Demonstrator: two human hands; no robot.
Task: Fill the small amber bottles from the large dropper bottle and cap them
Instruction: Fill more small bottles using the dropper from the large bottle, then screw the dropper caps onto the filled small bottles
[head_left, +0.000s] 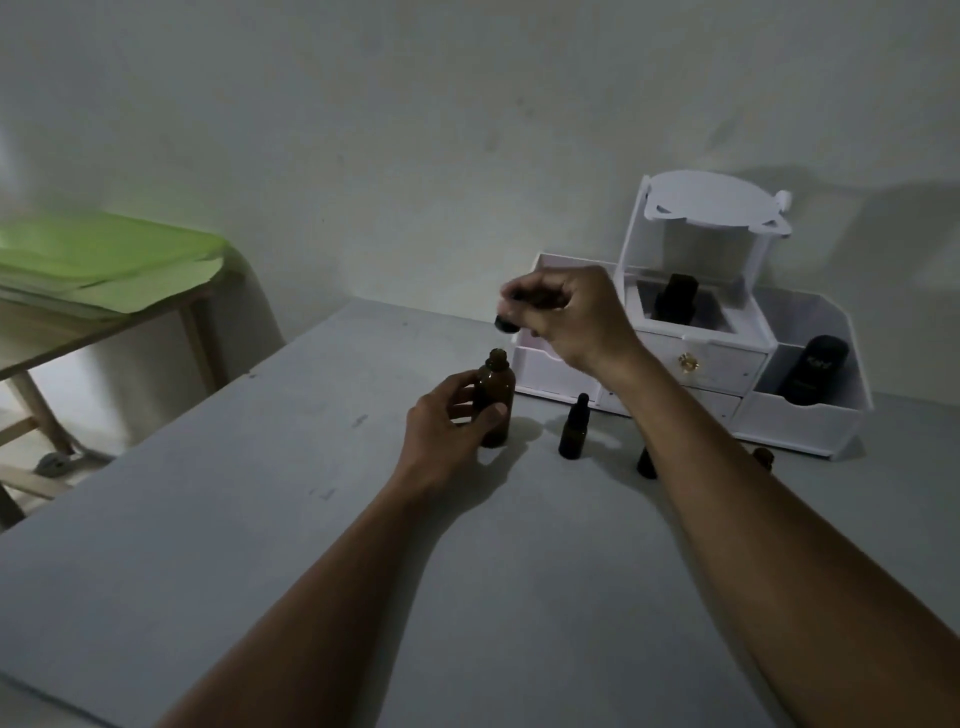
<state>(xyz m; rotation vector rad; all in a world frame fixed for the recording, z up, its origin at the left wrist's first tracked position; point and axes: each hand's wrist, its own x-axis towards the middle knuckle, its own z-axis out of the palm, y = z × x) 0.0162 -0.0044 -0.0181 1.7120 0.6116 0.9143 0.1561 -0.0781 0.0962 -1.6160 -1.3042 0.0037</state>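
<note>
Fingers of left hand curled round large dropper bottle, uncapped, upright on counter, frame centre. Right hand above, fingers pinching black cap.

Lighting: dim and grey throughout; we judged the light to come from the left.
Shadows: soft, thrown rightward onto the wall behind the white organizer, and onto the surface under the left hand.
Blur: we noted smear on the right hand and the green sheets.
Distortion: wide-angle bending at the edges.
Detail: the capped small bottle was nearly a silhouette.
</note>
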